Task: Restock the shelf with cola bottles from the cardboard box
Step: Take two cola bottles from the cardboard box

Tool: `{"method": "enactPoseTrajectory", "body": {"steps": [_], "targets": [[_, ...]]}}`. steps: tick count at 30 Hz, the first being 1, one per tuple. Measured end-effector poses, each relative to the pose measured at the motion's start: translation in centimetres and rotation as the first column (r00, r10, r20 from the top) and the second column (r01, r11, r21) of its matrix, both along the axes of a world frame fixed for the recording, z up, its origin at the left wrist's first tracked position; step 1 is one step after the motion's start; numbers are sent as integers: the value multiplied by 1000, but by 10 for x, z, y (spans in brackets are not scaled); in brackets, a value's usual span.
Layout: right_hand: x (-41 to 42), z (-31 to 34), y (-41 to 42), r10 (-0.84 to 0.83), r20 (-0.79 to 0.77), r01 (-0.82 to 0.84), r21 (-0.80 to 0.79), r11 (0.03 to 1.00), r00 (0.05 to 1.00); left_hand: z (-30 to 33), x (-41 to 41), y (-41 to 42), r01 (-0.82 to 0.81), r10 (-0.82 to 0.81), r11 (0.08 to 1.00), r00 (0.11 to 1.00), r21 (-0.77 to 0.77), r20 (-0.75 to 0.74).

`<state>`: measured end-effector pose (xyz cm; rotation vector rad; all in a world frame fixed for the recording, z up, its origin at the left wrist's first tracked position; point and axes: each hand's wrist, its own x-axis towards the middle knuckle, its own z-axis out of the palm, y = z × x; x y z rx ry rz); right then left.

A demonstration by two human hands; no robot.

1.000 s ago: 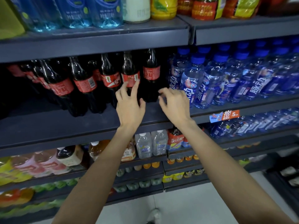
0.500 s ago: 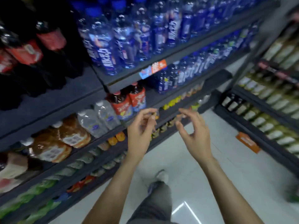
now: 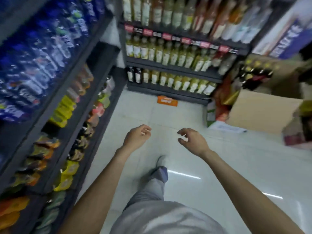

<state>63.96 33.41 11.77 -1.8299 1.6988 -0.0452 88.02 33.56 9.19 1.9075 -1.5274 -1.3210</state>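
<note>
Both hands hang over the pale tiled floor and hold nothing. My left hand has loosely curled fingers. My right hand is relaxed, fingers bent downward. A cardboard box stands on the floor at the right, ahead of my right hand; its inside is hidden. Dark bottles with yellow caps show above it, blurred. The cola shelf is out of view; the dark shelf unit along the left carries blue bottles and yellow packs.
A second shelf unit with pale juice bottles closes the aisle ahead. An orange sign lies on the floor before it. Bags and packages crowd the corner by the box. My leg and shoe are below.
The view swung right and down, away from the cola shelf to the aisle floor. Both hands left the shelved bottles and dropped, empty, over the floor. The cardboard box came into view.
</note>
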Motion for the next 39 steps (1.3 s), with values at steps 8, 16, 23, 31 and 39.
{"method": "enactPoseTrajectory", "body": {"steps": [8,16,23,31,39], "targets": [[-212,1,-104,-307,-43,310,91,946,951,19,-197,-150,225,-221,972,973,-68,63],[-411,-15,-238,-334,8,334,-56,941,943,1,-403,-259,277,-269,954,960,-118,80],[-530,-48,-365,-144,-21,143,-70,987,989,-58,-532,-350,47,-22,985,989,-164,148],[-554,-125,-481,190,20,-183,-177,967,982,-143,-595,-420,76,4,977,929,-200,370],[-528,-201,-533,450,18,-429,-270,862,893,-192,-599,-443,228,-14,940,771,-254,637]]}}
